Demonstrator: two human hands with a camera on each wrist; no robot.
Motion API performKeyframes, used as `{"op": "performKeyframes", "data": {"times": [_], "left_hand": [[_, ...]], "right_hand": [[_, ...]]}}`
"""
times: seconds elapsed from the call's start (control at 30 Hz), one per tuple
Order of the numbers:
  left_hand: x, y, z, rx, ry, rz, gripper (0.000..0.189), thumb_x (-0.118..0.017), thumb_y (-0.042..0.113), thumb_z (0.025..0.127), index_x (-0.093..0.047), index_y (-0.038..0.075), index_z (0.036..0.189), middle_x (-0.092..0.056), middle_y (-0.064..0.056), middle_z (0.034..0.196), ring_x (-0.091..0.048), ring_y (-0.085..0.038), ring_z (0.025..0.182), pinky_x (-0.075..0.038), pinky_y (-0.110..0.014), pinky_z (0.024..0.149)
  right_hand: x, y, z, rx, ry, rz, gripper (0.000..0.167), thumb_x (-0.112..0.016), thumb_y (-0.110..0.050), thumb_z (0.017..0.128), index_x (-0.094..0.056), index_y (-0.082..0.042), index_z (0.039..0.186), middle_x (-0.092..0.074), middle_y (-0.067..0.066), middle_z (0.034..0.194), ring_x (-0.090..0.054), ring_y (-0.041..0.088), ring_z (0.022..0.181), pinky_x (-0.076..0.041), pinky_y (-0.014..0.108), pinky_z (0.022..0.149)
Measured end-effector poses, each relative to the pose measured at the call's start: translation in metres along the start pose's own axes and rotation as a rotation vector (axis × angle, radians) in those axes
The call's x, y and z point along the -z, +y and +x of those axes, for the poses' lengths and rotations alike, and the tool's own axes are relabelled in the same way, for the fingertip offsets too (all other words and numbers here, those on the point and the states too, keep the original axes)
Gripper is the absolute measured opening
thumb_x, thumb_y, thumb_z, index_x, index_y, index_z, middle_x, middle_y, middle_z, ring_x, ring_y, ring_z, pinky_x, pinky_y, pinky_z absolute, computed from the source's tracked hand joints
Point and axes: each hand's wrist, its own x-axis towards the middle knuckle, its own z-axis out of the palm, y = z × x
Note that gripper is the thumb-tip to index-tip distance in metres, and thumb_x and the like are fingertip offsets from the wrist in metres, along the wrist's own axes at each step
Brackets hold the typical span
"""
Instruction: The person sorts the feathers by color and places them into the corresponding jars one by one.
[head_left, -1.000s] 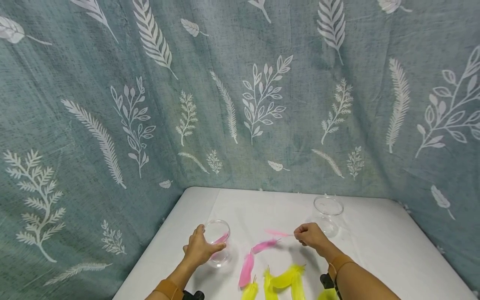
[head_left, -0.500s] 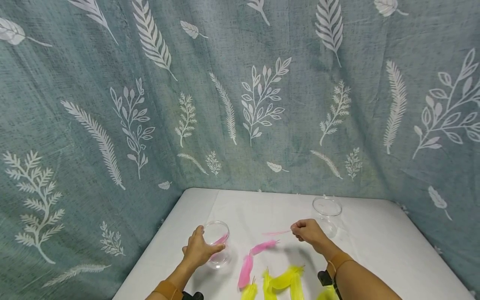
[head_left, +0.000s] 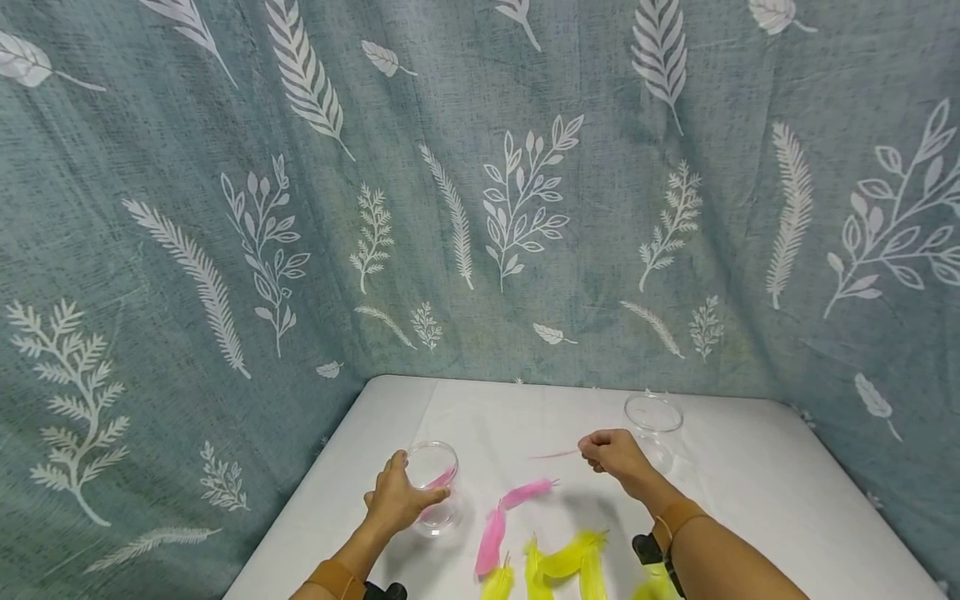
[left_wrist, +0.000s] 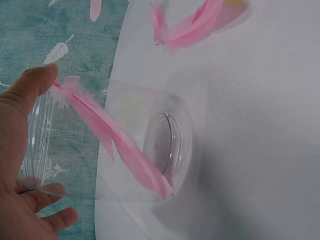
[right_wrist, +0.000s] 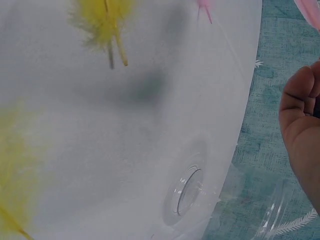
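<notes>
My left hand [head_left: 401, 497] grips a clear plastic jar [left_wrist: 182, 135] near its rim, thumb on one side and fingers on the other. Inside the jar a pink feather [left_wrist: 112, 132] leans diagonally, its quill end near the rim. Over the table, my right hand [head_left: 618, 457] pinches another pink feather [head_left: 553, 455] by its quill; the feather points left and looks thin, almost edge-on. Between the hands, a pair of pink feathers [head_left: 492, 542] lies end to end on the white table [head_left: 495, 425].
Several yellow feathers [head_left: 562, 565] lie at the near side of the table. A second clear jar [head_left: 654, 427] stands behind my right hand. A blue-green cloth [head_left: 480, 250] with white leaf prints hangs along the table's back and left side.
My right hand has risen slightly and shifted a little left with the pink feather, which has turned edge-on. The left hand and its jar stay in place.
</notes>
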Motion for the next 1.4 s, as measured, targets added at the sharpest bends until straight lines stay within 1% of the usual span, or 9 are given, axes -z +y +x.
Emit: {"op": "performKeyframes", "data": {"times": [0.13,0.27,0.63,0.73,0.87,1.07,1.2,1.33,1.4], "left_hand": [[0.0,0.0,-0.001,-0.003,-0.003,0.001,0.106,-0.09,0.048,0.058,-0.041,-0.005,0.136,-0.052,-0.024,0.127,-0.051,-0.041,0.112,-0.032,-0.061,0.079],[0.0,0.0,-0.001,0.002,-0.003,0.0,0.106,-0.09,0.048,0.059,-0.041,-0.004,0.137,-0.052,-0.024,0.128,-0.051,-0.04,0.113,-0.032,-0.061,0.08],[0.0,0.001,0.0,-0.003,0.0,0.006,0.107,-0.089,0.05,0.058,-0.041,-0.005,0.137,-0.051,-0.024,0.129,-0.051,-0.041,0.113,-0.032,-0.062,0.081],[0.001,0.002,0.0,-0.009,0.001,0.001,0.107,-0.09,0.049,0.058,-0.041,-0.006,0.136,-0.051,-0.025,0.129,-0.051,-0.041,0.113,-0.032,-0.062,0.081],[0.001,0.002,-0.001,-0.012,0.002,-0.006,0.107,-0.09,0.048,0.059,-0.041,-0.006,0.137,-0.051,-0.025,0.129,-0.051,-0.041,0.114,-0.031,-0.062,0.081],[0.001,0.002,-0.001,0.0,0.004,-0.006,0.106,-0.09,0.047,0.059,-0.041,-0.006,0.137,-0.051,-0.025,0.129,-0.051,-0.041,0.114,-0.032,-0.062,0.081],[0.001,0.002,-0.001,0.001,0.003,0.003,0.107,-0.09,0.048,0.059,-0.04,-0.005,0.137,-0.051,-0.026,0.129,-0.051,-0.042,0.113,-0.032,-0.062,0.081],[0.001,0.002,0.0,-0.004,0.004,0.003,0.106,-0.09,0.047,0.059,-0.04,-0.005,0.137,-0.051,-0.026,0.128,-0.051,-0.042,0.112,-0.032,-0.062,0.08],[0.001,0.001,-0.001,-0.001,0.003,-0.002,0.106,-0.09,0.047,0.059,-0.04,-0.005,0.137,-0.051,-0.026,0.128,-0.051,-0.042,0.112,-0.032,-0.062,0.08]], "right_hand": [[-0.002,-0.006,0.0,0.003,0.009,0.013,0.011,-0.059,-0.001,0.093,-0.065,0.008,0.096,-0.061,0.012,0.082,-0.057,0.028,0.077,-0.051,0.035,0.069],[-0.003,-0.011,0.001,0.015,0.013,0.032,0.011,-0.06,-0.002,0.093,-0.066,0.007,0.096,-0.062,0.012,0.083,-0.058,0.026,0.077,-0.052,0.035,0.071],[-0.005,-0.035,0.001,0.055,-0.008,0.055,0.018,-0.062,-0.007,0.094,-0.064,0.009,0.1,-0.06,0.014,0.084,-0.057,0.027,0.076,-0.05,0.032,0.071],[-0.007,-0.042,0.002,0.065,-0.019,0.061,0.019,-0.061,-0.007,0.095,-0.063,0.011,0.101,-0.061,0.016,0.085,-0.057,0.024,0.075,-0.05,0.033,0.071],[-0.011,-0.052,0.003,0.07,-0.024,0.078,0.015,-0.061,-0.005,0.094,-0.065,0.009,0.099,-0.061,0.016,0.085,-0.056,0.022,0.073,-0.051,0.034,0.072],[-0.02,-0.064,0.005,0.092,-0.039,0.101,0.013,-0.061,-0.004,0.094,-0.065,0.008,0.097,-0.061,0.012,0.082,-0.057,0.026,0.076,-0.051,0.031,0.07],[-0.026,-0.071,0.007,0.11,-0.052,0.11,0.013,-0.061,-0.003,0.094,-0.065,0.009,0.098,-0.062,0.012,0.083,-0.058,0.025,0.075,-0.051,0.031,0.069],[-0.032,-0.078,0.008,0.127,-0.067,0.108,0.017,-0.063,-0.005,0.093,-0.064,0.011,0.099,-0.062,0.011,0.081,-0.058,0.023,0.075,-0.051,0.032,0.07],[-0.034,-0.082,0.007,0.135,-0.079,0.106,0.018,-0.063,-0.005,0.093,-0.064,0.012,0.099,-0.062,0.013,0.082,-0.058,0.022,0.074,-0.051,0.036,0.073]]}}
